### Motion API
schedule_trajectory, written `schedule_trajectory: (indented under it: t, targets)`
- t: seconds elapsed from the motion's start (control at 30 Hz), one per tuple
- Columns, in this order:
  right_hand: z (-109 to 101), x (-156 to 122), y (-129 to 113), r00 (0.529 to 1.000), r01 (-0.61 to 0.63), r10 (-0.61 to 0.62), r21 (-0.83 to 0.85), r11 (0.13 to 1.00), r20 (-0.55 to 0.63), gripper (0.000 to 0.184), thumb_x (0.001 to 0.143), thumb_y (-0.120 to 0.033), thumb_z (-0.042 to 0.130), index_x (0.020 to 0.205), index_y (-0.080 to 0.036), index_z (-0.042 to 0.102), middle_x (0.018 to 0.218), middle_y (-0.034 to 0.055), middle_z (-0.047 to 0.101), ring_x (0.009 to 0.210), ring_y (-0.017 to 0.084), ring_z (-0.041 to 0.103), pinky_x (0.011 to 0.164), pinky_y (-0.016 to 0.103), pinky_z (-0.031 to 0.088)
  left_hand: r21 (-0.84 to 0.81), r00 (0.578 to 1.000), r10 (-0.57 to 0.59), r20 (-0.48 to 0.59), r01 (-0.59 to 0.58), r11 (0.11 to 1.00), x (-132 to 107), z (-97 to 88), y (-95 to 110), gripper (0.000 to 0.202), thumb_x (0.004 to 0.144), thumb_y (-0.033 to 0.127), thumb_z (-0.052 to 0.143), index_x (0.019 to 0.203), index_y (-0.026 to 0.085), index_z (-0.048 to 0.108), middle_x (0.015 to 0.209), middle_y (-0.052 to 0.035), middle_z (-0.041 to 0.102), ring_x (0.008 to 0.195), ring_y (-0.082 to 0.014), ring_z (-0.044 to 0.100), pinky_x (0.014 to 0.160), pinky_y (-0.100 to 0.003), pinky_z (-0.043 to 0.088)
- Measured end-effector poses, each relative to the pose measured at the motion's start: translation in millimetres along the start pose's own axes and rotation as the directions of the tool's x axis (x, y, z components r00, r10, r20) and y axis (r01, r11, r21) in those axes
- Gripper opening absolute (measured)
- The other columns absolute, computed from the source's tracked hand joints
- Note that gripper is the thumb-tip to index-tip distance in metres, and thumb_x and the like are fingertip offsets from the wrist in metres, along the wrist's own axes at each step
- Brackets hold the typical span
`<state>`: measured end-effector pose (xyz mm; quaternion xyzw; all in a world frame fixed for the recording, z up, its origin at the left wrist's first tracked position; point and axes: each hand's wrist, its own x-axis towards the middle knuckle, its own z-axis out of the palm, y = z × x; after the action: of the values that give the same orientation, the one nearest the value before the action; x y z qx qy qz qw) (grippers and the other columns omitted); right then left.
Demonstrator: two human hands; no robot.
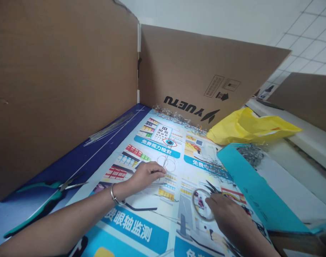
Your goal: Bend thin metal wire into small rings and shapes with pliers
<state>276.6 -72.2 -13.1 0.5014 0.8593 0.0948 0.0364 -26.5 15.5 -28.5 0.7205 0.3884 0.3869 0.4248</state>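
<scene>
My left hand, with a silver bangle at the wrist, is closed in a pinch over the printed sheet. A thin wire rises from its fingertips, with a fine loop of wire around its lower part. My right hand is wrapped around dark pliers; their jaws point up and left, and the handles are hidden in the palm. Beside those fingers a grey ring lies on the sheet, perhaps a wire coil. Loose wire pieces lie between the two hands.
Green-handled pliers lie at the left near a bundle of straight wires. Cardboard panels stand at left and back. On the right are a yellow bag and a teal box with tangled wire.
</scene>
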Motion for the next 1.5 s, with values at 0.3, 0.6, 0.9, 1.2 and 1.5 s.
schedule_trajectory:
  t: [0.3, 0.6, 0.9, 1.2, 1.5]
  targets:
    - [-9, 3, -4, 1.000, -0.007, 0.007, -0.026, 1.000, -0.023, 0.023, 0.079, -0.006, 0.046, 0.063, -0.021, 0.054, 0.061, 0.0023, 0.056, 0.058, 0.018, 0.050, 0.057, 0.030, 0.021, 0.082, 0.998, -0.037, 0.058, 0.032, 0.996, -3, 3.0, -4, 0.012, 0.078, 0.021, 0.060, 0.078, 0.022, 0.072, 0.082, -0.0017, 0.072, 0.079, -0.0150, 0.065, 0.076, -0.026, 0.047]
    - [-18, 8, -9, 0.994, 0.021, -0.022, -0.015, 1.000, -0.106, 0.021, 0.075, -0.005, 0.046, 0.064, -0.021, 0.053, 0.059, 0.0018, 0.054, 0.056, 0.017, 0.047, 0.056, 0.030, 0.021, 0.074, 0.997, -0.047, 0.066, 0.042, 0.996, -2, 3.1, -2, 0.012, 0.078, 0.020, 0.059, 0.076, 0.020, 0.071, 0.080, -0.0017, 0.071, 0.076, -0.0147, 0.064, 0.072, -0.024, 0.046]
    - [-8, 14, -16, 0.982, 0.042, -0.047, -0.034, 0.999, -0.182, 0.019, 0.072, -0.003, 0.049, 0.066, -0.021, 0.049, 0.061, 0.0005, 0.055, 0.055, 0.015, 0.050, 0.055, 0.029, 0.024, 0.168, 1.000, 0.026, -0.001, -0.026, 0.986, -2, 4.2, -3, 0.013, 0.079, 0.020, 0.059, 0.075, 0.021, 0.071, 0.079, -0.0020, 0.071, 0.075, -0.0153, 0.064, 0.071, -0.026, 0.046]
    - [1, 14, -19, 0.976, 0.041, -0.044, -0.017, 0.999, -0.213, 0.020, 0.073, -0.002, 0.046, 0.071, -0.021, 0.052, 0.065, 0.0013, 0.058, 0.061, 0.016, 0.052, 0.059, 0.028, 0.028, 0.215, 1.000, 0.020, 0.002, -0.020, 0.976, -3, 8.0, 4, 0.012, 0.075, 0.014, 0.060, 0.071, 0.020, 0.070, 0.075, -0.0021, 0.071, 0.072, -0.0156, 0.063, 0.069, -0.026, 0.046]
    - [-15, 29, -28, 0.992, 0.106, -0.101, 0.066, 0.992, -0.076, 0.016, 0.078, -0.006, 0.052, 0.073, -0.021, 0.056, 0.071, 0.0008, 0.059, 0.065, 0.017, 0.052, 0.060, 0.029, 0.026, -0.009, 0.959, -0.061, -0.276, 0.061, 0.998, 15, -45.0, 20, 0.008, 0.074, 0.026, 0.061, 0.073, 0.020, 0.067, 0.076, -0.0012, 0.068, 0.073, -0.0149, 0.059, 0.069, -0.027, 0.047]
